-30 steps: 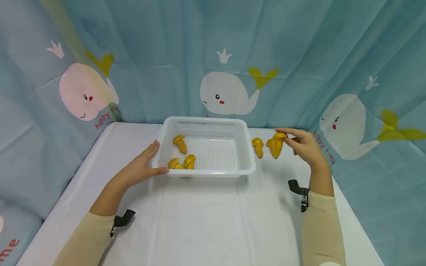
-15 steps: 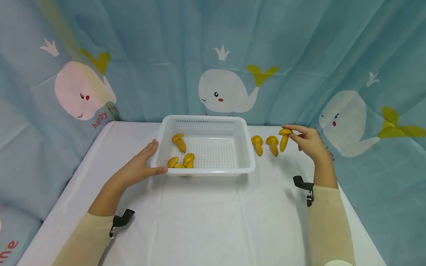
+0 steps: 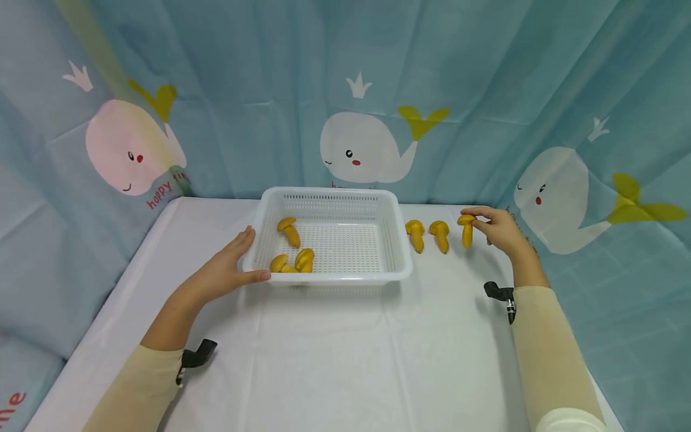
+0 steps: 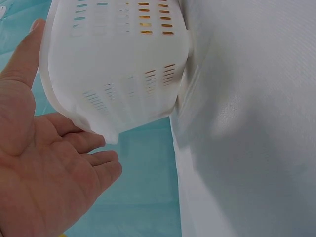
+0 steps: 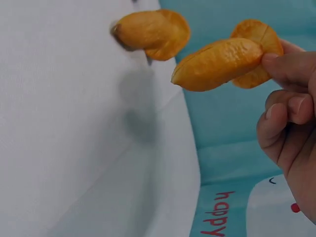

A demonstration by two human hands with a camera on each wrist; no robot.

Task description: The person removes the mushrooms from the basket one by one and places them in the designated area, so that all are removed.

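Note:
My right hand [image 3: 499, 231] pinches a yellow mushroom [image 3: 466, 231] by its cap between thumb and forefinger, its stem pointing down, at the far right of the table. In the right wrist view the held mushroom [image 5: 217, 65] is beside another mushroom [image 5: 143, 32]. Two more mushrooms, one at the middle [image 3: 439, 236] and one nearer the basket [image 3: 415, 235], lie in a row to its left. My left hand [image 3: 218, 273] rests spread at the near left corner of a white plastic basket [image 3: 335, 278], thumb along the front rim, fingers at the left side. Inside lie three mushrooms [image 3: 289, 232].
A white cloth covers the table [image 3: 329, 354]. A blue curtain [image 3: 259, 138] printed with whales hangs behind it and along both sides. Black wrist-camera mounts stick out from the left sleeve [image 3: 135, 384] and the right sleeve [image 3: 550, 348].
My right hand has moved right with the held mushroom, away from the middle mushroom it overlapped earlier, and a little lower lately. The left hand stays at the basket.

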